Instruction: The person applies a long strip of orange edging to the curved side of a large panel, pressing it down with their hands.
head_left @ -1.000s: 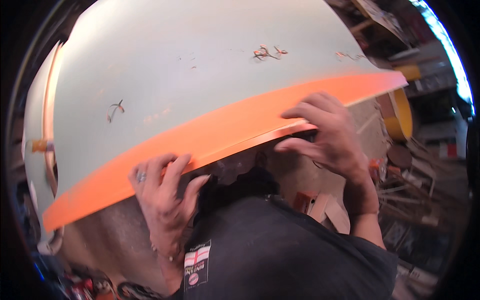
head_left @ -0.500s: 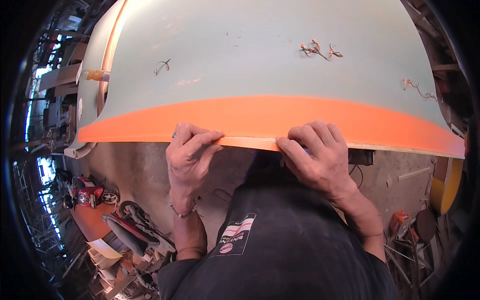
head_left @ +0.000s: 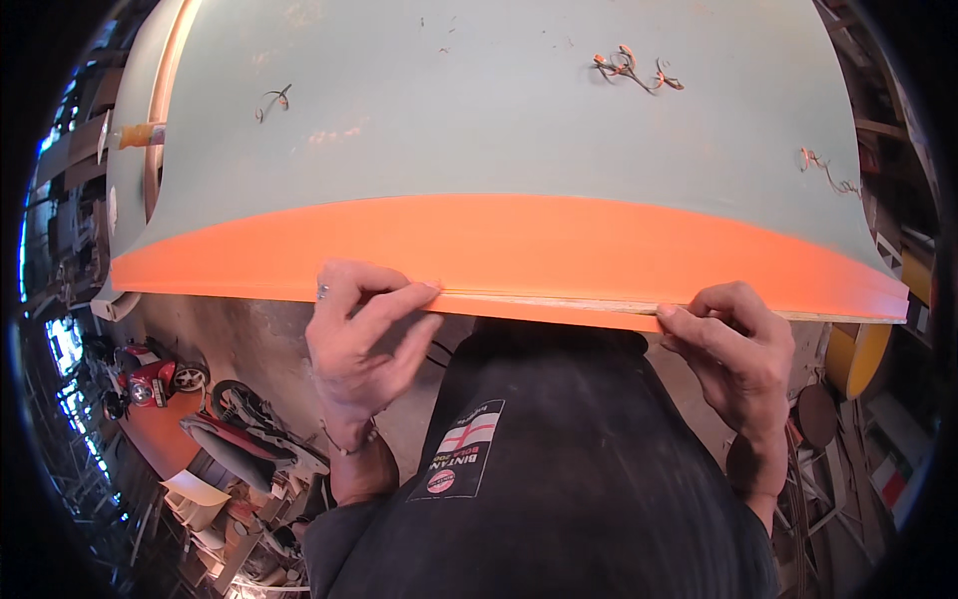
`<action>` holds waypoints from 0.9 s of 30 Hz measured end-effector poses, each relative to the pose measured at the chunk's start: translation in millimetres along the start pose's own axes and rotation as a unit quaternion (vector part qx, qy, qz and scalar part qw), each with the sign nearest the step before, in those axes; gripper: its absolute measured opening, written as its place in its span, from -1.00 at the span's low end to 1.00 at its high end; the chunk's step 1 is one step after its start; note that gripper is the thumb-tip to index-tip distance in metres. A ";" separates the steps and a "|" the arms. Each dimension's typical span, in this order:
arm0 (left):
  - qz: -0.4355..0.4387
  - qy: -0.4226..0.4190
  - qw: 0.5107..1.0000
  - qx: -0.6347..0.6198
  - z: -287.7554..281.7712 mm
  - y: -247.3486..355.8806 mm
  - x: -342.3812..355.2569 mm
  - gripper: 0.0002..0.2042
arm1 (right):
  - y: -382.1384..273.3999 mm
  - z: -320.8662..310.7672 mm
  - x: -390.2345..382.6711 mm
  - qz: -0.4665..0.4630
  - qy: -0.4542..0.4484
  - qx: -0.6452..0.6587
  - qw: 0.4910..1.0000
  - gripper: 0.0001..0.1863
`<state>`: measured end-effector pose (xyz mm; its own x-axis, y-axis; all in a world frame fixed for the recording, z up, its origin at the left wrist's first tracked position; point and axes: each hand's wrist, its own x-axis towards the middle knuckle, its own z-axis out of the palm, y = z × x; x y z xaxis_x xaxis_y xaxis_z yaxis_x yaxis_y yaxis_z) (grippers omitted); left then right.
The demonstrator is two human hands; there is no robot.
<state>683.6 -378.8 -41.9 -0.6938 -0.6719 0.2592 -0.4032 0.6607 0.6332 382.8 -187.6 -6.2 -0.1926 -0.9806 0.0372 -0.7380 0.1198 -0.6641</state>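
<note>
A wide orange sheet (head_left: 519, 245) lies along the front edge of a grey-green panel (head_left: 449, 130). At that edge a narrow orange strip (head_left: 549, 311) runs between my hands, with a pale bare edge (head_left: 579, 301) showing above it. The index fingertip of my left hand (head_left: 359, 334) rests at the strip's top, the thumb lower down, so the strip passes between them. To the right, my right hand (head_left: 738, 344) pinches the strip between thumb and index finger, its other fingers curled.
Thin curled shavings (head_left: 634, 70) lie on the panel. Another long curved panel (head_left: 135, 70) stands at the far left. On the floor to the left are a red motorbike (head_left: 147, 384) and piled scraps. A yellow curved piece (head_left: 858, 359) stands at the right.
My right hand has moved right along the edge, widening the gap between my hands and exposing more of the pale edge. My left hand has shifted slightly left and down in view.
</note>
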 end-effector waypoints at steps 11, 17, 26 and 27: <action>0.038 0.040 0.998 0.010 36.2 23.0 4.5 -0.68 | 6.7 15.4 11.2 -0.046 0.040 0.011 0.998 -0.72; 0.045 0.048 0.998 0.016 41.4 21.2 5.2 -0.72 | 8.1 14.2 13.3 -0.045 0.045 0.003 0.998 -0.72; 0.043 -0.007 0.997 0.063 41.7 42.3 14.0 -0.58 | 5.0 18.8 9.8 -0.027 0.058 -0.042 0.997 -0.76; 0.047 -0.022 0.997 0.061 47.7 54.8 17.9 -0.58 | 4.5 20.3 9.4 -0.041 0.066 -0.065 0.995 -0.75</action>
<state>620.6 -338.7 -37.3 -0.7561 -0.5914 0.2803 -0.4021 0.7577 0.5139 390.8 -199.4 -24.0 -0.2043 -0.9602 0.1907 -0.8309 0.0671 -0.5523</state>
